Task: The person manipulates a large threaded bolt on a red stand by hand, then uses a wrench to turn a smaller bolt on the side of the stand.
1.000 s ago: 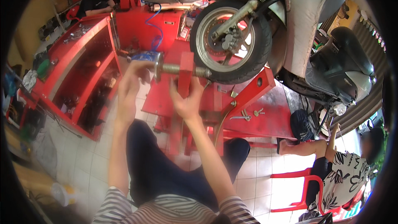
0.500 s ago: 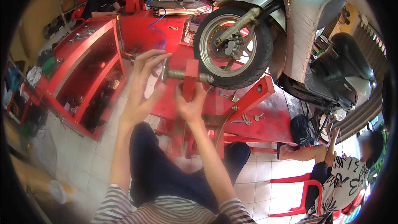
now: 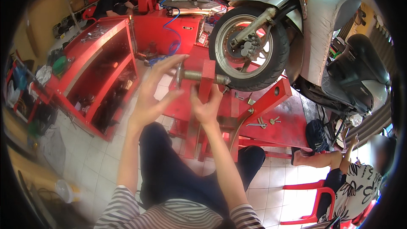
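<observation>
A thick threaded screw (image 3: 193,75) runs sideways through the top of a red metal upright (image 3: 207,76), its pointed end towards a motorbike's front wheel (image 3: 250,48). At the screw's left end is a metal cross handle (image 3: 179,76). My left hand (image 3: 148,104) is spread around this handle, fingers above and thumb below; whether a fingertip touches it is hard to tell. Just under the screw, my right hand (image 3: 207,109) grips the red upright, thumb on its left and fingers partly hidden behind it.
The silver motorbike stands on a red lift platform (image 3: 280,133) holding a wrench (image 3: 257,124) and keys (image 3: 275,121). A slanted red arm (image 3: 271,99) juts up right of my hands. At left is a red tool cabinet (image 3: 95,85). One person (image 3: 354,186) sits right by a red chair (image 3: 311,184); others are behind.
The whole scene has shifted right in the picture as my head turned. My left fingers have swung forward over the handle's top; my right hand stays on the upright.
</observation>
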`<state>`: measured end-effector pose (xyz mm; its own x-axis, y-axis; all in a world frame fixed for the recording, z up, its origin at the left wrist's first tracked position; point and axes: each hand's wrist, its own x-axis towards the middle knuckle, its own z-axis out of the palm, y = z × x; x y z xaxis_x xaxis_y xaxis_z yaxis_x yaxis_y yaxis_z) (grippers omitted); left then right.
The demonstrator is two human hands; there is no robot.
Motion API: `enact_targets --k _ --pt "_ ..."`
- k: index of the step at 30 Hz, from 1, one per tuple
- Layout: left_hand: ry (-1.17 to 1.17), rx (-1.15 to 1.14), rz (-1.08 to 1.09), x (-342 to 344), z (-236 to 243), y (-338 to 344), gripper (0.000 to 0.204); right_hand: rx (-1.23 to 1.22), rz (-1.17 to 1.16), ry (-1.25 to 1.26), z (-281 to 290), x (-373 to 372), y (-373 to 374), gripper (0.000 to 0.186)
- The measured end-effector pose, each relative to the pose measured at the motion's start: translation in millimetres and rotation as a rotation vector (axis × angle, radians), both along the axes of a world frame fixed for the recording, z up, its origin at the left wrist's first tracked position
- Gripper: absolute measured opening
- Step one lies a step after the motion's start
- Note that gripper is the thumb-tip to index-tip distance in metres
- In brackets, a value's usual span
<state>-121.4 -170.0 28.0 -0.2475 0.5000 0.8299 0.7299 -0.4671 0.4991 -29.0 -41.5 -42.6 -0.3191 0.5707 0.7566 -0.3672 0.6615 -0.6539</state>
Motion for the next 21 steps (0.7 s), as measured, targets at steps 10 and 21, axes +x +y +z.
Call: enact_targets --k 10,21 --pt "-0.201 0.058 -0.055 -2.7 -2.0 -3.5 0.051 0.006 0.005 -0.005 -3.6 -1.6 -0.4 0.028" --pt "-0.22 -0.047 -0.008 -0.3 3.4 -2.1 0.041 0.091 -0.014 0.062 3.5 -4.7 0.6 0.013"
